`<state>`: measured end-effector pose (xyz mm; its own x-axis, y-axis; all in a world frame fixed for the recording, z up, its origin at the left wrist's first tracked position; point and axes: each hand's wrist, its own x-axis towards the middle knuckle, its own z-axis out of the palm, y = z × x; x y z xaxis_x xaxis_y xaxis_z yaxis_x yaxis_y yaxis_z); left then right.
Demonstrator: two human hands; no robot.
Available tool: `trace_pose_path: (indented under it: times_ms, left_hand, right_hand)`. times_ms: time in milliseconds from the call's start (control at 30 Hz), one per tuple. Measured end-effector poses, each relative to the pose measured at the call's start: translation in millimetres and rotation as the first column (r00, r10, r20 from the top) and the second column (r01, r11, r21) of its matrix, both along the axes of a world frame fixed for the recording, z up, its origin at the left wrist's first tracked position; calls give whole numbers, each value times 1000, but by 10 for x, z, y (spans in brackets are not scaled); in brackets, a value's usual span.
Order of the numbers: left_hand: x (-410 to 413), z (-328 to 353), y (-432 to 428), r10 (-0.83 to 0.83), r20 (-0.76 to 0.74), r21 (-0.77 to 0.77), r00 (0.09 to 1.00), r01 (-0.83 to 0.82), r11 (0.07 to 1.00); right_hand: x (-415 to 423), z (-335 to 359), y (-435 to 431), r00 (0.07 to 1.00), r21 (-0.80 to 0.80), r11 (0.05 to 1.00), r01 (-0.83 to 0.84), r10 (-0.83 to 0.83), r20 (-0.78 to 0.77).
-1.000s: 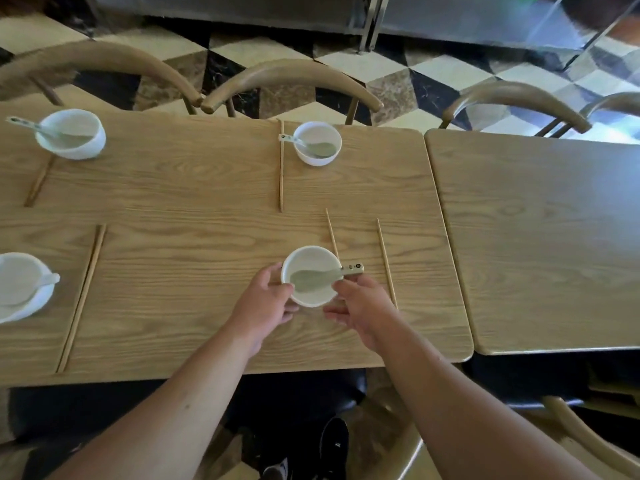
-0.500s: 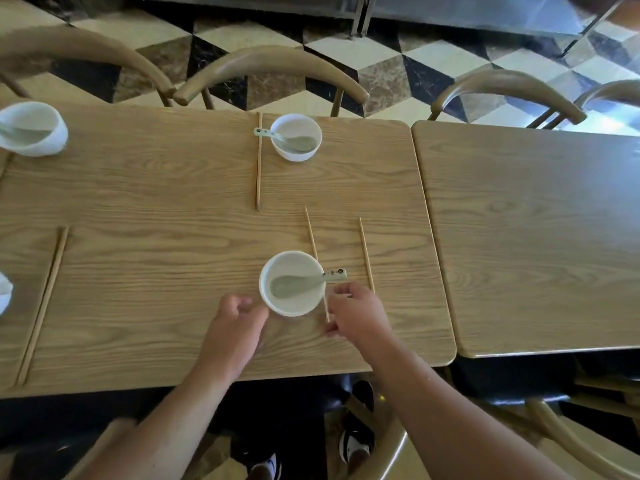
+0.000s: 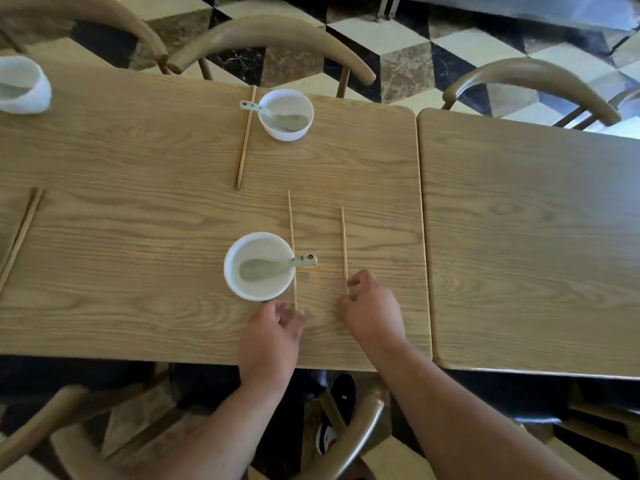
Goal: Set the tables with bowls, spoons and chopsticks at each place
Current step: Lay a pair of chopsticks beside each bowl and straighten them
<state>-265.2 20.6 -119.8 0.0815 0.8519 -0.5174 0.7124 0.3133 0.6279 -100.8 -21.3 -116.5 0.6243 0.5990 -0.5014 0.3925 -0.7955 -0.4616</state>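
A white bowl with a pale green spoon in it stands near the front edge of the wooden table. Two single chopsticks lie apart to its right. The left chopstick runs past the bowl's right rim under the spoon handle. My left hand pinches its near end. The right chopstick lies a hand's width further right, and my right hand pinches its near end.
Across the table stands a second bowl with spoon beside a pair of chopsticks. Another bowl sits far left, more chopsticks at the left edge. A second table adjoins on the right. Chairs ring both tables.
My left hand has let go of the bowl and moved right to the near end of the left chopstick. My right hand has shifted right onto the other chopstick's end. The view has moved right.
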Motion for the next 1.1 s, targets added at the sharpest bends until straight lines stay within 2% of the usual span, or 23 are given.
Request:
trace_pose_path:
  times_ms: [167,333,467,700,1100]
  left_hand:
    - [-25,-95,-5,-38,-9,40,999,38,998]
    - [-73,-148,29,-165,-5,8,986,165,986]
    - [-63,-147,88,-258,-20,-21,966,258,966]
    - [-69,-174,125,-239,6,-36,971,239,970]
    - [-65,-230,195,-214,44,-84,976,217,973]
  right_hand:
    - [-65,-71,94,997,31,999,-19,22,-72]
    - [-188,-166,225,981,37,999,14,-6,-194]
    - [-275,-193,284,974,40,999,3,7,-229]
    - [-316,-263,289,953,51,996,68,-50,-299]
    - [-361,-301,226,941,46,991,125,-104,-321]
